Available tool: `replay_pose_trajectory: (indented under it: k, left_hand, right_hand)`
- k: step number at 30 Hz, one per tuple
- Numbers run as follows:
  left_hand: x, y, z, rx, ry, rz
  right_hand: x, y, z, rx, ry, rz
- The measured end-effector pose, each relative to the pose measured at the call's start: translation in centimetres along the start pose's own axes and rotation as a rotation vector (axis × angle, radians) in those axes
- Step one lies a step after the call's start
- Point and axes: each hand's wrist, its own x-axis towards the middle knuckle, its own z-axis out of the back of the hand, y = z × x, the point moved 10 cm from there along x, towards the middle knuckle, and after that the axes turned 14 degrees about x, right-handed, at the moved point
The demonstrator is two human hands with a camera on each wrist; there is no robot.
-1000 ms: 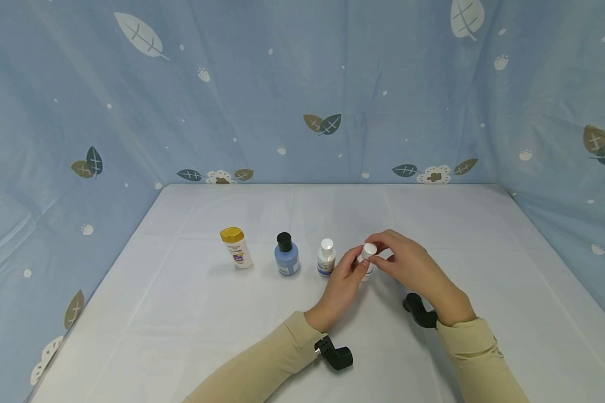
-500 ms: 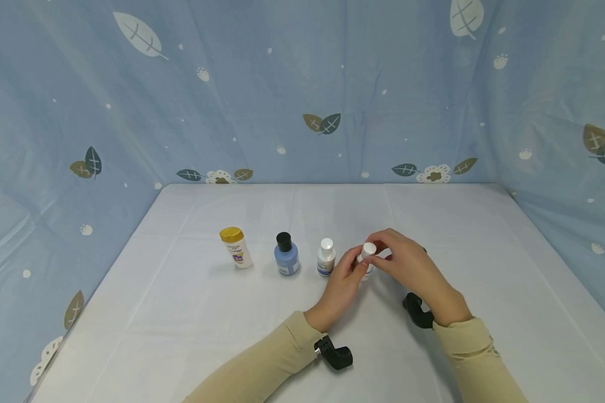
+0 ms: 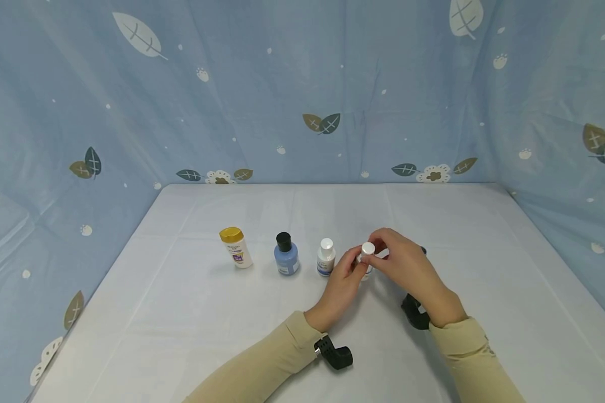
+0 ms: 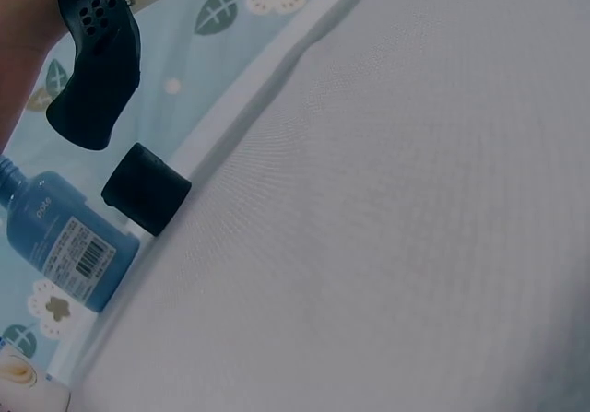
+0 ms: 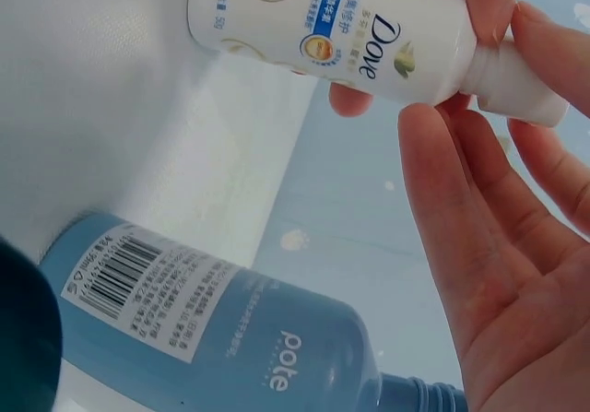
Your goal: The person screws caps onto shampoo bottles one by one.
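In the head view my left hand grips the body of a small white Dove bottle, upright on the table. The thumb and fingers of my right hand pinch its white cap. The right wrist view shows a narrow strip of neck between bottle and cap. An uncapped blue bottle stands beside it, mostly hidden behind my right hand in the head view. A black cap rests on the table next to that blue bottle in the left wrist view. My left hand is out of that view.
Left of my hands stand a white bottle with a white cap, a blue bottle with a black cap and a white bottle with a gold cap. A white cloth covers the table; a blue patterned curtain hangs behind.
My right hand and wrist have turned and shifted slightly left around the white cap. A dark bit now shows behind that hand. My left hand keeps its place on the bottle.
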Motion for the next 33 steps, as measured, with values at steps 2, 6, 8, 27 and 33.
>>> replay_pose_trajectory:
  k: [2,6,8,27,33]
  left_hand:
    - [0.0,0.1,0.0,0.004,0.002,0.002]
    - [0.1,0.3,-0.1,0.007,0.001,-0.005]
    - [0.4,1.0,-0.3,0.010,-0.003,-0.008]
    - [0.2,0.3,-0.1,0.047,-0.026,-0.012]
    - [0.0,0.0,0.0,0.051,-0.017,0.004]
  right_hand:
    - [0.0,-0.1,-0.1,0.003,0.012,-0.009]
    - [0.0,-0.3,-0.1,0.010,0.042,-0.023]
    - [0.0,-0.4,0.0,0.019,0.055,-0.025]
    - [-0.5,1.8,0.2,-0.037,0.099,0.172]
    - [-0.5,1.6,0.3,-0.017,0.084,0.159]
